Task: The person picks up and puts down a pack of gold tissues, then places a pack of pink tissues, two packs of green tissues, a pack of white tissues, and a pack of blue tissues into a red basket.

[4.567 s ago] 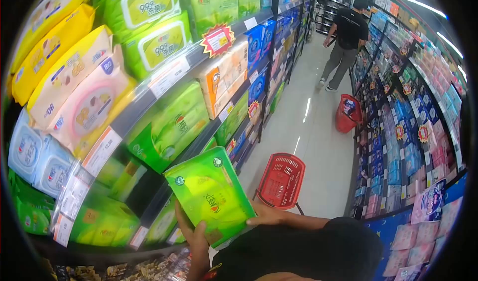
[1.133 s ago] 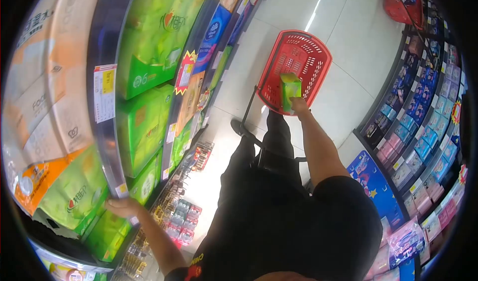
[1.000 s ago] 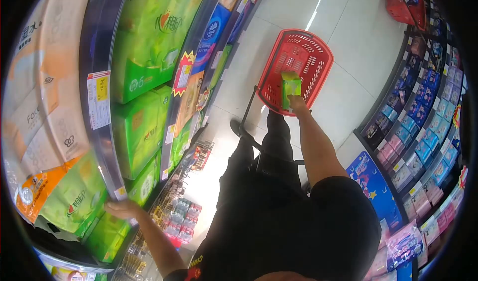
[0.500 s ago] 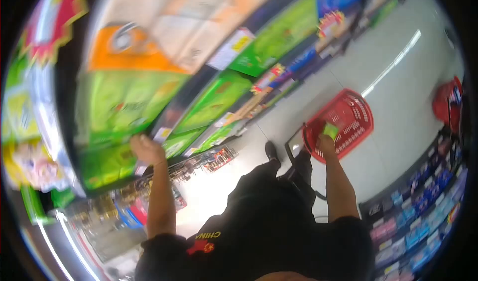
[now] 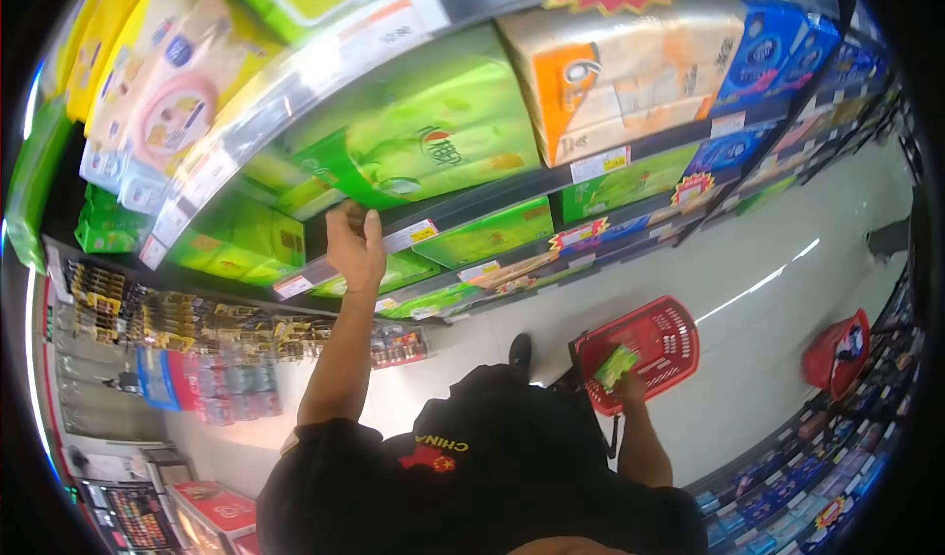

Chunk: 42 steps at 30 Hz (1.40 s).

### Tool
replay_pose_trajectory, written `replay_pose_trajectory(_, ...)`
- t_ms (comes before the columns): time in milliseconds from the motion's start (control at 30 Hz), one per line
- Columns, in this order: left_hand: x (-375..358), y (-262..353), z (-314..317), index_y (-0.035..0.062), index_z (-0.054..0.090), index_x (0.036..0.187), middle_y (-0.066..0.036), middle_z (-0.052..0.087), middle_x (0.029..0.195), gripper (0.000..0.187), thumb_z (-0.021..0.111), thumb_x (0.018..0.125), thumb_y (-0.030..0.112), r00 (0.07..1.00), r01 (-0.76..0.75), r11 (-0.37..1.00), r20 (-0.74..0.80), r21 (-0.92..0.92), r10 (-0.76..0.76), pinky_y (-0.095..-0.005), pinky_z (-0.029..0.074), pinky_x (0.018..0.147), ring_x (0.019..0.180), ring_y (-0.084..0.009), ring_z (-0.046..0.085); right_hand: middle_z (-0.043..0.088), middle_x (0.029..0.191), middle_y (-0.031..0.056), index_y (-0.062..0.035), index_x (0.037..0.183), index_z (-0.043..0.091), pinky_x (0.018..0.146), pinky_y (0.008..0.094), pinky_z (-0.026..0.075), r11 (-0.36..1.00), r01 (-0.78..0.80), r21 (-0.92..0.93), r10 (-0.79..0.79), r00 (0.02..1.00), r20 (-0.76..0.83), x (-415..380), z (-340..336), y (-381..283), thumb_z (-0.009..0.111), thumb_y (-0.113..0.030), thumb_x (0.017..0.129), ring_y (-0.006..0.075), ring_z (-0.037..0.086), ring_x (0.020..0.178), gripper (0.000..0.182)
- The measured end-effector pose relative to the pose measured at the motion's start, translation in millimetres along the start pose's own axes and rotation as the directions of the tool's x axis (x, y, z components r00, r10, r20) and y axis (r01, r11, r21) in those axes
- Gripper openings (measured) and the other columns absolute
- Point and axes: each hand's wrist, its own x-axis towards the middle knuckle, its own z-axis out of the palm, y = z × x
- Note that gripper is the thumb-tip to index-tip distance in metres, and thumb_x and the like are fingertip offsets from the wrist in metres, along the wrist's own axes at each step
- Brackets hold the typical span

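My left hand (image 5: 356,248) reaches up to the shelf at a large green tissue pack (image 5: 433,137), fingers curled in at the pack's lower edge and thumb raised. Whether those fingers grip anything, I cannot tell. Left of the hand stand more green tissue packs (image 5: 246,240) in the same row. My right hand (image 5: 631,389) is low over the red shopping basket (image 5: 679,343), closed on a small green tissue packet (image 5: 616,365) that overlaps the basket's inside in this view.
Beside the green pack lie an orange-and-cream tissue pack (image 5: 630,73) and a blue pack (image 5: 773,53). Price tags (image 5: 600,164) line the shelf edges. A second red basket (image 5: 835,356) stands on the floor at the right. More stocked shelves (image 5: 787,486) are at the lower right.
The view has turned and become sharper. My left hand now sits at the large green pack's lower edge, with its fingers more curled. My right hand still holds the small packet at the basket.
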Motion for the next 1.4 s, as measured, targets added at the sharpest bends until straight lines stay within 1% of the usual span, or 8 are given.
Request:
replay_pose_trajectory(33, 4.6, 1.4, -3.3, 0.0023, 0.059, 0.115, -0.012, 0.060, 0.101, 0.036, 0.068, 0.083, 0.015, 0.999, -0.001, 0.994, -0.040, -0.107, -0.004, -0.0402, 0.047, 0.081, 0.089, -0.0263, 0.057, 0.067, 0.072, 0.0142, -0.0085, 0.079, 0.068, 0.064, 0.0448, 0.055, 0.929, -0.164, 0.332, 0.129, 0.984, 0.124, -3.7, 64.0, 38.8, 0.071, -0.026, 0.071, 0.0338, 0.067, 0.070, 0.020)
replay_pose_trajectory(67, 10.3, 1.8, -5.3, 0.0012, 0.056, 0.120, -0.013, 0.059, 0.106, 0.042, 0.069, 0.082, 0.013, 0.997, -0.007, 0.978, -0.077, -0.210, -0.009, -0.0398, 0.046, 0.084, 0.093, -0.0263, 0.057, 0.067, 0.073, 0.0137, -0.0102, 0.080, 0.069, 0.064, 0.0461, 0.055, 0.987, 0.154, -0.050, -0.158, 0.984, -0.081, -16.2, 62.7, 38.7, 0.071, -0.031, 0.074, 0.0340, 0.067, 0.071, 0.022)
replay_pose_trajectory(200, 45.6, 38.6, -26.0, -0.0016, 0.049, 0.131, -0.020, 0.053, 0.121, 0.056, 0.070, 0.083, 0.015, 0.932, -0.311, 0.937, -0.243, -0.157, 0.269, -0.0396, 0.044, 0.089, 0.106, -0.0302, 0.053, 0.069, 0.086, 0.0165, -0.0084, 0.089, 0.068, 0.070, 0.0492, 0.054, 0.990, -0.051, -0.132, 0.091, 0.943, 0.319, -21.9, -10.5, -43.2, 0.064, -0.021, 0.081, 0.0363, 0.068, 0.079, 0.015)
replay_pose_trajectory(367, 82.3, 67.8, -39.1, -0.0039, 0.047, 0.134, -0.019, 0.051, 0.128, 0.056, 0.067, 0.085, 0.015, 0.933, -0.272, 0.955, -0.277, -0.120, 0.231, -0.0383, 0.042, 0.097, 0.114, -0.0287, 0.050, 0.068, 0.084, 0.0165, -0.0022, 0.101, 0.066, 0.065, 0.0426, 0.054, 0.987, -0.124, 0.104, 0.080, 0.934, 0.349, -16.9, -56.3, -94.3, 0.066, -0.020, 0.082, 0.0282, 0.068, 0.073, 0.026)
replay_pose_trajectory(500, 110.1, 65.8, -34.5, -0.0064, 0.053, 0.128, -0.017, 0.057, 0.124, 0.049, 0.066, 0.086, 0.015, 0.974, -0.207, 0.933, -0.148, -0.293, 0.170, -0.0347, 0.042, 0.098, 0.109, -0.0241, 0.054, 0.067, 0.089, 0.0128, -0.0008, 0.110, 0.063, 0.060, 0.0356, 0.052, 0.621, -0.382, 0.685, 0.262, 0.924, 0.278, -9.2, -40.5, -86.7, 0.062, -0.022, 0.088, 0.0223, 0.065, 0.073, 0.030)
replay_pose_trajectory(767, 121.6, 59.7, -36.7, -0.0028, 0.067, 0.108, -0.013, 0.068, 0.107, 0.023, 0.062, 0.089, 0.009, 0.991, 0.125, 0.793, 0.045, -0.596, -0.123, -0.0304, 0.045, 0.087, 0.094, -0.0169, 0.059, 0.064, 0.089, 0.0088, -0.0034, 0.109, 0.058, 0.058, 0.0305, 0.049, 0.120, -0.573, 0.810, 0.469, 0.752, 0.463, 8.5, -117.1, -138.3, 0.059, -0.025, 0.092, 0.0184, 0.063, 0.071, 0.027)
replay_pose_trajectory(1100, 56.3, 62.0, -44.2, 0.0005, 0.067, 0.098, -0.019, 0.061, 0.122, 0.015, 0.057, 0.087, 0.005, 0.936, -0.289, 0.826, -0.324, -0.485, 0.138, -0.0399, 0.040, 0.100, 0.115, -0.0312, 0.056, 0.067, 0.107, 0.0116, -0.0013, 0.118, 0.060, 0.080, 0.0318, 0.052, 0.074, -0.024, 0.997, 0.014, 1.000, 0.023, 85.1, -305.2, -334.6, 0.061, -0.033, 0.095, 0.0194, 0.066, 0.092, 0.039)
replay_pose_trajectory(1400, 15.5, 54.7, -68.1, 0.0030, 0.066, 0.099, -0.020, 0.057, 0.127, 0.024, 0.053, 0.079, 0.000, 0.903, -0.418, 0.833, -0.269, -0.362, 0.336, -0.0468, 0.037, 0.103, 0.122, -0.0406, 0.047, 0.061, 0.122, 0.0208, 0.0020, 0.145, 0.033, 0.094, 0.0405, 0.047, -0.236, 0.191, 0.953, -0.477, 0.831, -0.285, 70.7, -414.9, -486.6, 0.053, -0.046, 0.097, 0.0294, 0.063, 0.107, 0.071)
